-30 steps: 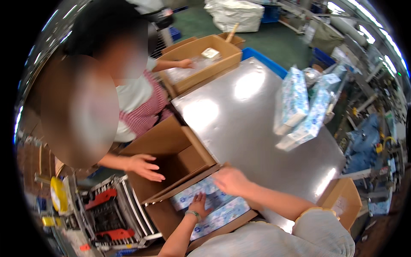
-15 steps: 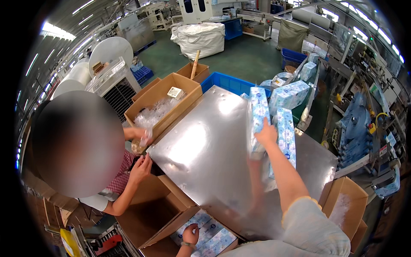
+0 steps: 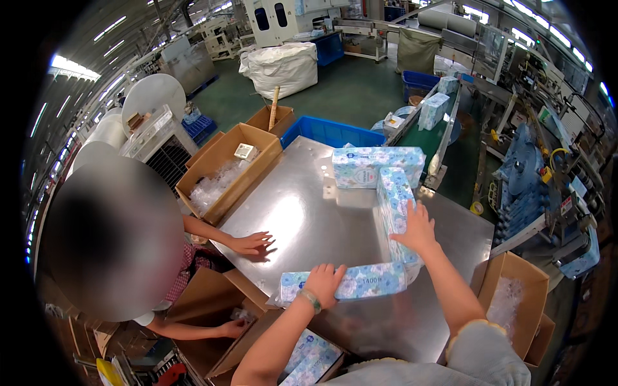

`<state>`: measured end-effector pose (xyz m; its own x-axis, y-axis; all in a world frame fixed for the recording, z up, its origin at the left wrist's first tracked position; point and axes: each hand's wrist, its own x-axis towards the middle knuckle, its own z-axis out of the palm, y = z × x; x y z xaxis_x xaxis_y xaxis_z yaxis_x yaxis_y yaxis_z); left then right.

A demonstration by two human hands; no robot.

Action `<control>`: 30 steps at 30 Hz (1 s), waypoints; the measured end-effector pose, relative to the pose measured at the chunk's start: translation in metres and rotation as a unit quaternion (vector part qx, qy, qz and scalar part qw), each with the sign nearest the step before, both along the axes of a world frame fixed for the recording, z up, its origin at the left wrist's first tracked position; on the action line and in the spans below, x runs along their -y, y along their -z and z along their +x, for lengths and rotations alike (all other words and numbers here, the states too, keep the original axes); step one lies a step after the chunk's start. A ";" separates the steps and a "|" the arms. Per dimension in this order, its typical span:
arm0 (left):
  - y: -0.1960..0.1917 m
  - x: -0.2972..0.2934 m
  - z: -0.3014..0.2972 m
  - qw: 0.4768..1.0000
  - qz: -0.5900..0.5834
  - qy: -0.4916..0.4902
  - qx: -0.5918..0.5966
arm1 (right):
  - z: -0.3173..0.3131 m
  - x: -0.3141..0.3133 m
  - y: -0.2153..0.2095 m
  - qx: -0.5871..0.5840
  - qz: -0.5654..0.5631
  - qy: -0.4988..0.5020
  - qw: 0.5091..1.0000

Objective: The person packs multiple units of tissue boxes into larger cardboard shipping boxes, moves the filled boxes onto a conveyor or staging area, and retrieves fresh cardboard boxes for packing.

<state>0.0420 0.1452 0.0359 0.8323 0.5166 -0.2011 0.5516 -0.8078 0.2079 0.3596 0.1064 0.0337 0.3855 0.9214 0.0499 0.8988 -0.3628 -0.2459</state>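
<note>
1. Both hands now up on the steel table [image 3: 302,212]; half a second ago the left was down in the carton [image 3: 309,360].
2. Left hand [image 3: 324,281] lies flat over the near tissue pack [image 3: 347,283], fingers draped, not clenched.
3. Right hand [image 3: 417,226] presses open-palmed against the upright pack [image 3: 396,206].
4. Packs gathered at the table's near edge, above the carton.

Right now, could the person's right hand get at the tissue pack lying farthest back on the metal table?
Probably yes: the right hand rests on a nearer pack, and the far pack lies just beyond it, with nothing between.

My left hand [image 3: 325,280] lies palm-down, fingers curled, near me; my right hand [image 3: 416,227] reaches farther out, fingers spread flat, arm extended.
</note>
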 end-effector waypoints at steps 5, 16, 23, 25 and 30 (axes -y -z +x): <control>-0.053 0.024 -0.043 0.987 0.119 -0.020 0.105 | -0.002 0.030 0.029 -0.071 -0.078 0.067 0.992; -0.038 0.210 -0.230 0.780 0.080 -0.289 0.549 | -0.101 0.157 0.011 0.039 -0.086 -0.146 0.985; 0.028 0.310 -0.311 0.854 0.122 -0.446 0.239 | -0.184 0.159 -0.039 0.066 0.195 -0.308 0.929; 0.037 0.302 -0.309 0.885 0.056 -0.425 0.179 | -0.218 0.162 -0.064 -0.003 0.296 -0.366 0.882; 0.104 0.279 -0.294 0.920 -0.061 -0.385 0.045 | -0.333 0.192 -0.150 -0.196 0.298 -0.558 0.749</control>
